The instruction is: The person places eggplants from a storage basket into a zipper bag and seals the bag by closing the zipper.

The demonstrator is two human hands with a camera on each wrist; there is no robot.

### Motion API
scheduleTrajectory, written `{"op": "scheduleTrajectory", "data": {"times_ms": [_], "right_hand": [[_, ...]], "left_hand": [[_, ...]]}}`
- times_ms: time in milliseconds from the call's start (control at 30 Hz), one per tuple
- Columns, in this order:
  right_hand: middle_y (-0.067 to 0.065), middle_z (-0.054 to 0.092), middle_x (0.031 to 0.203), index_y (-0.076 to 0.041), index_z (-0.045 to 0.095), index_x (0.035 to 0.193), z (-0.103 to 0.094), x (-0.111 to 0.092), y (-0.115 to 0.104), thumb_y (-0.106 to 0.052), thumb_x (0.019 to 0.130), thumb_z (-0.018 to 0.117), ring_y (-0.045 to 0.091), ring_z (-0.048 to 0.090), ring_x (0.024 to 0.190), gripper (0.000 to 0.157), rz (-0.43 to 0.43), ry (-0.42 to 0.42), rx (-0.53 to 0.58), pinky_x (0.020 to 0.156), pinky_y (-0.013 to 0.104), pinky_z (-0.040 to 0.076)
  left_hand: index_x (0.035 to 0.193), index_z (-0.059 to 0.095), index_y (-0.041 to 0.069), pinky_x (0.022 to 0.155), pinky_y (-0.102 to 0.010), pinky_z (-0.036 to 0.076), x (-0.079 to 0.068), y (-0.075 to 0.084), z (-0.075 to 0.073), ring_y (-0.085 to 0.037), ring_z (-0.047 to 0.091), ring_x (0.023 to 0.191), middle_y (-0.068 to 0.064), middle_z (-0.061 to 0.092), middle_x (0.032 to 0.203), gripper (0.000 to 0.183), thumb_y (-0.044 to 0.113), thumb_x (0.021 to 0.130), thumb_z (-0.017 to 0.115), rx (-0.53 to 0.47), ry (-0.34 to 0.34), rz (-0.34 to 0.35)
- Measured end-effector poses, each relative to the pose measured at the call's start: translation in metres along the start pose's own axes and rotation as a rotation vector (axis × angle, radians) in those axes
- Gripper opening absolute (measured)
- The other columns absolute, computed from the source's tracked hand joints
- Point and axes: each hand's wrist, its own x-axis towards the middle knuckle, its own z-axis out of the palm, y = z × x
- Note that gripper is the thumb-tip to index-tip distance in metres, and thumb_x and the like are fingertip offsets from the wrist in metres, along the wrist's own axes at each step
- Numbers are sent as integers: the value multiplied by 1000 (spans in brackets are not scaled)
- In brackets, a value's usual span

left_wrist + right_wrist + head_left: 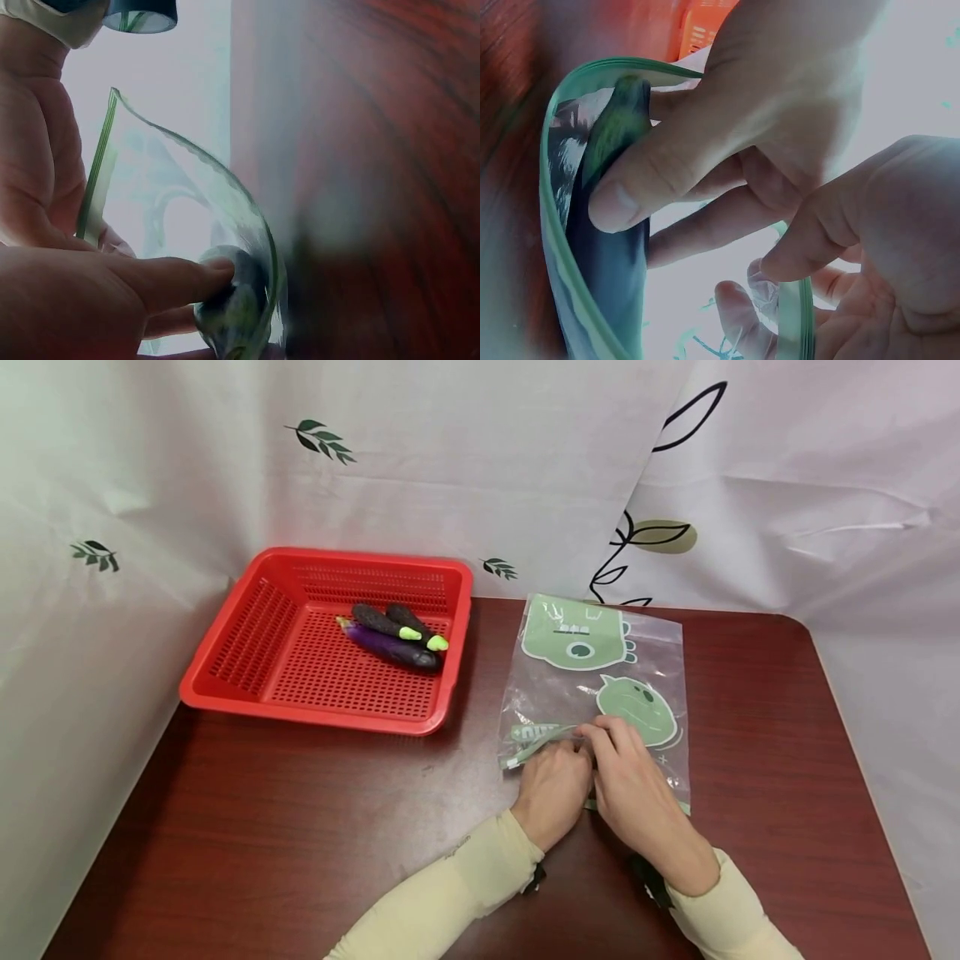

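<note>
A clear zip bag (600, 693) with green cartoon prints lies on the table, its green-edged mouth (551, 202) spread apart on the near side. Inside that mouth my left hand (553, 789) grips a dark purple eggplant (611, 232), thumb laid along it near the green stem end. My right hand (641, 793) pinches the opposite green rim (795, 319) of the bag between thumb and fingers. In the head view the hands cover the eggplant. The left wrist view shows the eggplant (232, 300) close under the curved bag edge.
Left of the bag, a red plastic basket (322, 722) stands at the back of the dark wooden table (300, 827). It holds several eggplants (393, 643) in its right half. A white patterned curtain (450, 468) hangs behind the table and along both sides.
</note>
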Motion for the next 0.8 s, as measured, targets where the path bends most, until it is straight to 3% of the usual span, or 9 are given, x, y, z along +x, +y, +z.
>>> {"op": "scheduleTrajectory", "data": {"times_ms": [400,800], "right_hand": [[18,53,115,4,60,117,-1,1,-1,12,88,54,35,52,98,31,6,1,2,85,48,48],[18,53,115,3,60,116,-1,0,-1,9,89,52,35,52,100,29,17,4,4,86,47,48]], "left_hand": [[93,74,21,45,-26,47,6,2,4,-12,61,54,4,63,66,12,26,82,76,42,5,-39],[95,73,14,53,-28,51,5,-1,-1,-15,64,60,0,65,73,16,23,82,78,-79,8,-21]]}}
